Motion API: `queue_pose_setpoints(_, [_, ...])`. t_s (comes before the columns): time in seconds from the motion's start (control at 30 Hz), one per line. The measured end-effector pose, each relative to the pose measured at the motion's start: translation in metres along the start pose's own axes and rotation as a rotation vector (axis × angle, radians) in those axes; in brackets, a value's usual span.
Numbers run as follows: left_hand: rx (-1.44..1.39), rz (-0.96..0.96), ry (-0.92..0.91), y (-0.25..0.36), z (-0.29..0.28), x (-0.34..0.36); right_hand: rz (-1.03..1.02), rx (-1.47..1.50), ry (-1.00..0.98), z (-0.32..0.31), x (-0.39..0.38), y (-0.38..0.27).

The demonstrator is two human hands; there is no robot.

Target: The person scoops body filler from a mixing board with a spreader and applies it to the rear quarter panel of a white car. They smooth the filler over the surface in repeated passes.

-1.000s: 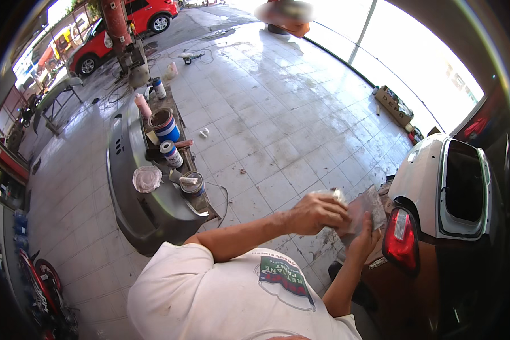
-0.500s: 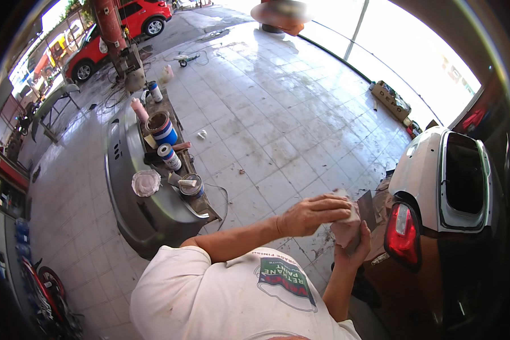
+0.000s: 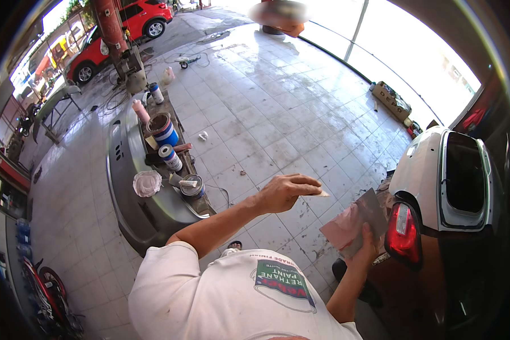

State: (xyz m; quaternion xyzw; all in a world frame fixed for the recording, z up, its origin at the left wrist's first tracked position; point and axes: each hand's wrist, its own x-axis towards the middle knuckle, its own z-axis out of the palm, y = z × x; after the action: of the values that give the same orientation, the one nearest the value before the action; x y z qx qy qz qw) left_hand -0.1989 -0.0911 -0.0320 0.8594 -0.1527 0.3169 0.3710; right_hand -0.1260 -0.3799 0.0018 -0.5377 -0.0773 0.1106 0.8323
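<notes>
My left hand (image 3: pixel 289 192) is raised over the tiled floor, its fingers pinched on a small pale putty spreader (image 3: pixel 322 194). To its right, my right hand (image 3: pixel 364 249) grips a thin grey mixing board (image 3: pixel 374 212) by its near edge, thumb on top. Pink putty (image 3: pixel 345 224) is smeared over the left part of that board. A gap separates the spreader from the board. Just right of the board is a car's red tail light (image 3: pixel 402 232), set between white upper bodywork (image 3: pixel 416 164) and a dark brown lower part.
A grey bumper (image 3: pixel 136 198) lies at the left beside a narrow bench holding paint cans (image 3: pixel 163 129), a pink bottle (image 3: pixel 141 111) and a putty-smeared lid (image 3: pixel 147 183). A cable trails nearby. Farther off are a red lift post (image 3: pixel 109 25), a red car (image 3: pixel 147 20) and a cardboard box (image 3: pixel 391 102).
My left hand has lifted the spreader off the board and moved left and up. My right hand has shifted slightly right, and the board's putty-covered face now shows more.
</notes>
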Motion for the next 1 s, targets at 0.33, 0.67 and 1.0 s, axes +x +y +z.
queue_pose_setpoints(0.33, [-0.064, 0.141, -0.091, 0.060, 0.040, -0.018, 0.004, -0.234, 0.256, -0.031, 0.045, 0.034])
queue_pose_setpoints(0.67, [-0.281, 0.292, 0.255, 0.121, 0.010, 0.031, 0.374, 0.712, -0.305, 0.007, 0.009, 0.018])
queue_pose_setpoints(1.0, [0.068, -0.029, -0.136, 0.021, 0.027, -0.046, -0.118, 0.100, 0.052, 0.028, 0.015, -0.002])
